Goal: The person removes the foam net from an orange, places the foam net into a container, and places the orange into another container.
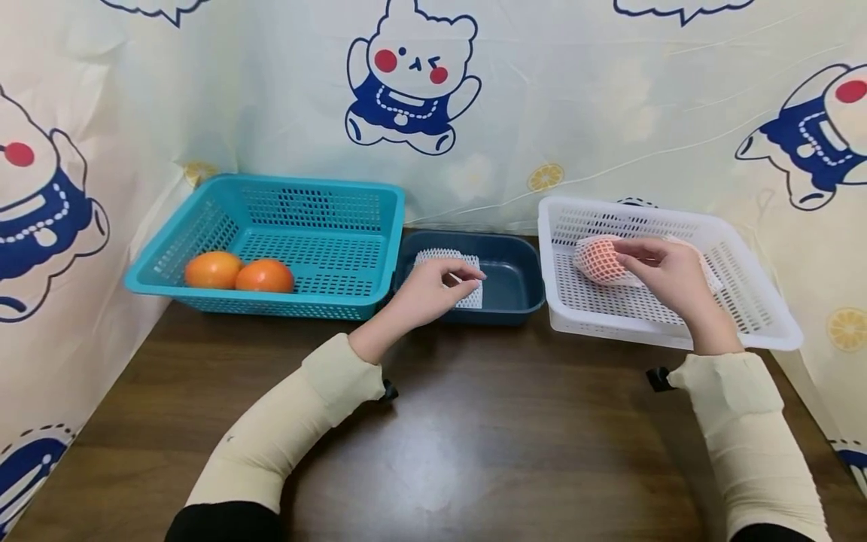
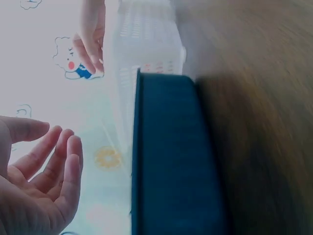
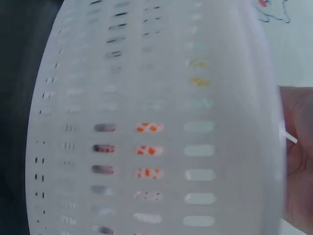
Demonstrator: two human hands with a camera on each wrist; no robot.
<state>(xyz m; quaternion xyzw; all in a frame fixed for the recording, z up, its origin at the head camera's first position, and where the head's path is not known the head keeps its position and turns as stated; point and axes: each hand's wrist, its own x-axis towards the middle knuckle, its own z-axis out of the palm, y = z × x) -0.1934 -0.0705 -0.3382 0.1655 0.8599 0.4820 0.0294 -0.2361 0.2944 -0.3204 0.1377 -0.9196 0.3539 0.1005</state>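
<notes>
My left hand (image 1: 436, 287) hovers over the dark blue tray (image 1: 511, 275), fingers loosely curved and nothing between them. Beneath it a white foam net sleeve (image 1: 470, 297) lies flat in the tray, partly hidden by the hand. In the left wrist view, this left hand (image 2: 46, 181) shows an empty palm beside the tray's wall. My right hand (image 1: 670, 275) is over the white basket (image 1: 759, 316), its bent fingertips overlapping the edge of an orange fruit (image 1: 599, 260) in a foam net. More netting shows behind that hand. The basket's wall hides much of the right wrist view.
A teal basket (image 1: 311, 301) stands at the left with two bare orange fruits, one (image 1: 213, 269) beside the other (image 1: 265, 276). All three containers line the back of the brown wooden table (image 1: 474, 421), against a cartoon-printed curtain (image 1: 542, 98).
</notes>
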